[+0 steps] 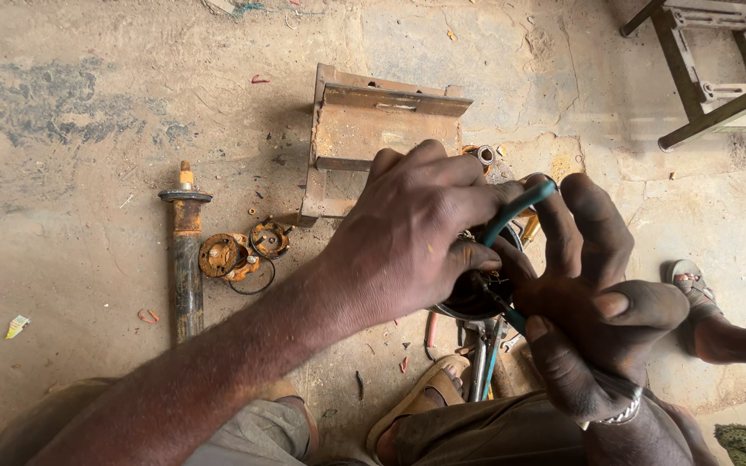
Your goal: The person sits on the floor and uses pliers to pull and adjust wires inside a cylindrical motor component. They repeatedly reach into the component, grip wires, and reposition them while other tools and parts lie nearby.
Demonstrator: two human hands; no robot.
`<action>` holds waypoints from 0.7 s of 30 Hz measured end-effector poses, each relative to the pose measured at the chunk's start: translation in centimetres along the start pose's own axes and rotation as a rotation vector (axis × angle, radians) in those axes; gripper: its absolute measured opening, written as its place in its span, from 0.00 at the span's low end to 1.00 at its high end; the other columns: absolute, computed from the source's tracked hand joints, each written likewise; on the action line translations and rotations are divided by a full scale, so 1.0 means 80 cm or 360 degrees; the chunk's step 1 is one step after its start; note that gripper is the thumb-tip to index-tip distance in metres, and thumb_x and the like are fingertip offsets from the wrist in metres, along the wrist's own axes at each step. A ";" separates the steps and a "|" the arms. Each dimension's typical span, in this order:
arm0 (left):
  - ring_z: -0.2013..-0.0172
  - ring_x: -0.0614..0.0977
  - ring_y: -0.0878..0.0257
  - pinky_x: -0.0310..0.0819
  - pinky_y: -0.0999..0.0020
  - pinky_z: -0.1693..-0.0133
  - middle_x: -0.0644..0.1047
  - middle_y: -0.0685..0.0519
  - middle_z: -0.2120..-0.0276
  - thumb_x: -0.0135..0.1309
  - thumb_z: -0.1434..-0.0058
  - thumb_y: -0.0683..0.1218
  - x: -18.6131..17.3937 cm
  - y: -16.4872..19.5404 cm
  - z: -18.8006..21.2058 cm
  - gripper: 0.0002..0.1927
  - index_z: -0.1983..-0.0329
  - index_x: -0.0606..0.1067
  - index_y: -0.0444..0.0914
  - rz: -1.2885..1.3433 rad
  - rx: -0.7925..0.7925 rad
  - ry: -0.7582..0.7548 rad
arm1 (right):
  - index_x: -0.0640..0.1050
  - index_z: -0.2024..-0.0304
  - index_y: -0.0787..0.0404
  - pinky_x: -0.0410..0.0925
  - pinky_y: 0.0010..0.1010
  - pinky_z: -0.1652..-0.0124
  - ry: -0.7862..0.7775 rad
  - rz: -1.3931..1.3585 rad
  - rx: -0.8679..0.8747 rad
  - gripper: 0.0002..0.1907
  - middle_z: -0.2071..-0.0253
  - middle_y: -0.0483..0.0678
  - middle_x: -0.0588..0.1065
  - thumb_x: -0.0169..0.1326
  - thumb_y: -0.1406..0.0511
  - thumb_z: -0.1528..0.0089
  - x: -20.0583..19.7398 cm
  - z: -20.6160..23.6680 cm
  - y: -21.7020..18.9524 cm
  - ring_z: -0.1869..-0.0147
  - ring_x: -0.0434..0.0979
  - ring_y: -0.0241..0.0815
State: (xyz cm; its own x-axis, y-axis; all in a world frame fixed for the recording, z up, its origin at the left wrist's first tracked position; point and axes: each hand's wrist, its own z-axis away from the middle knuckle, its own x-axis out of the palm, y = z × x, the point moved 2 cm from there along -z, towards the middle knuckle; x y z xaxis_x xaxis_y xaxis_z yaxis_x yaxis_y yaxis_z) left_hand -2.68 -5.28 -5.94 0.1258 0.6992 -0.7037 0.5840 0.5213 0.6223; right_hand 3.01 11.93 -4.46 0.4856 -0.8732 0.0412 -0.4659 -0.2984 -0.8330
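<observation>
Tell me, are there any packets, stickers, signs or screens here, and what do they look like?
Scrap of wrapper: on the concrete floor at far left, a small crumpled strip in yellow, white and a bit of green; too small to tell more.
No signs, screens or labels show anywhere else.

1. A teal cable, thin and flexible, curves from the upper right down into the opening of the housing, bent in an arc.
2. A dark round housing, cup-shaped and grimy, stands on the concrete floor, mouth upward, its rim mostly hidden by hands.
</observation>
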 end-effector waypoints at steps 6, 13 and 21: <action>0.57 0.75 0.59 0.69 0.57 0.48 0.78 0.47 0.52 0.55 0.37 0.66 -0.006 0.043 0.021 0.48 0.27 0.60 0.28 0.0047 0.0044 0.0335 | 0.50 0.23 0.43 0.63 0.63 0.32 0.0016 -0.0192 0.0356 0.42 0.17 0.60 0.42 0.47 0.78 0.33 -0.005 0.001 -0.003 0.14 0.49 0.67; 0.56 0.76 0.57 0.71 0.56 0.48 0.75 0.46 0.52 0.57 0.42 0.68 0.017 0.071 0.006 0.49 0.31 0.62 0.28 0.0324 0.0093 0.0802 | 0.47 0.18 0.55 0.62 0.38 0.27 -0.0147 -0.0047 0.0420 0.51 0.23 0.51 0.61 0.57 0.65 0.39 -0.009 0.016 0.002 0.21 0.64 0.46; 0.54 0.77 0.58 0.73 0.59 0.49 0.74 0.46 0.51 0.62 0.43 0.64 0.038 0.001 -0.040 0.46 0.33 0.63 0.31 0.0840 -0.0060 0.1123 | 0.62 0.31 0.57 0.65 0.31 0.35 -0.0048 0.0510 0.0351 0.29 0.40 0.52 0.70 0.51 0.52 0.29 -0.004 0.012 0.015 0.36 0.71 0.46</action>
State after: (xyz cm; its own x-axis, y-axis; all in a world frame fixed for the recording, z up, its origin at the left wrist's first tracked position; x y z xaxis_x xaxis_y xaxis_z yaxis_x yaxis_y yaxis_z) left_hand -4.83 -1.52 -6.92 -0.1603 0.9859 0.0469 0.5613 0.0520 0.8260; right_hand 3.03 12.21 -6.00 0.3645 -0.8960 -0.2538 -0.4289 0.0803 -0.8998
